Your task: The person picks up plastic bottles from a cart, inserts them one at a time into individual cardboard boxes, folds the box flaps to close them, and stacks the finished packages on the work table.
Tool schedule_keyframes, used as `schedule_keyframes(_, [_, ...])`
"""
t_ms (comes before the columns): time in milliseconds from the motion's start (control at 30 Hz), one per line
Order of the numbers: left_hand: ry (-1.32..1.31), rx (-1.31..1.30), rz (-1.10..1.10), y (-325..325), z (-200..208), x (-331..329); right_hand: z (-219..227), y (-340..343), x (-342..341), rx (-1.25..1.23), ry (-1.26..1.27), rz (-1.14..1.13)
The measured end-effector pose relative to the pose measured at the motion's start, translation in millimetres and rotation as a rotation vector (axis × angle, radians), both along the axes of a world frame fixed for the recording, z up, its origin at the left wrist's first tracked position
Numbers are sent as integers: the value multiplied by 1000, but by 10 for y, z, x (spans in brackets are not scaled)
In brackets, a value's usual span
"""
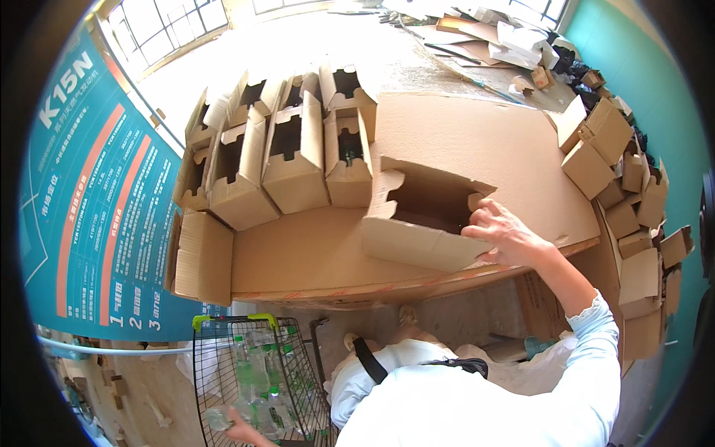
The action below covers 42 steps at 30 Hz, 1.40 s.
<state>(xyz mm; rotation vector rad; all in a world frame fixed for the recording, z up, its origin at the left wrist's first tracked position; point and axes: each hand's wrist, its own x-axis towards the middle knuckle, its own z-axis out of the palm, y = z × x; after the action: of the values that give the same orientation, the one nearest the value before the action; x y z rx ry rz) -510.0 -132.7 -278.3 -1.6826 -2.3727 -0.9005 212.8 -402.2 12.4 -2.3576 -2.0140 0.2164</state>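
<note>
My right hand [506, 232] grips the right end of an open-topped cardboard box [428, 238], with its thumb outside and fingers curled over the edge. The box stands at an angle on a large cardboard-covered surface [313, 257], and its inside is dark. Down at the lower left, my left hand [244, 428] is closed on a clear bottle [218, 419] at the side of a black wire cart [304, 372]. Inside the cart are several clear bottles with green caps [246, 369].
Several open cardboard boxes [294, 160] stand in rows at the back left; a green bottle [348, 149] shows in one. A blue printed banner [89, 201] hangs at left. More boxes [607, 134] are piled along the right wall. Flattened cardboard [469, 33] lies at the far back.
</note>
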Motion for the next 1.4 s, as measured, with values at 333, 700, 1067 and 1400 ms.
schedule_keyframes(333, [-1061,366,-1351,-10,2838,3674,-97,-98,312,-41,-45,238])
schedule_keyframes(700, [600,-561,-1951,-704,3160,6548,-305,-324,452,279,71,185])
schedule_keyframes(1067, [1386,-585,-1992,-661,1237,7183,-506,-274,317,505,280,52])
schedule_keyframes(1400, [1173,-659,-2003,-668,1260,7163,-428,-207,287,422,315,-30])
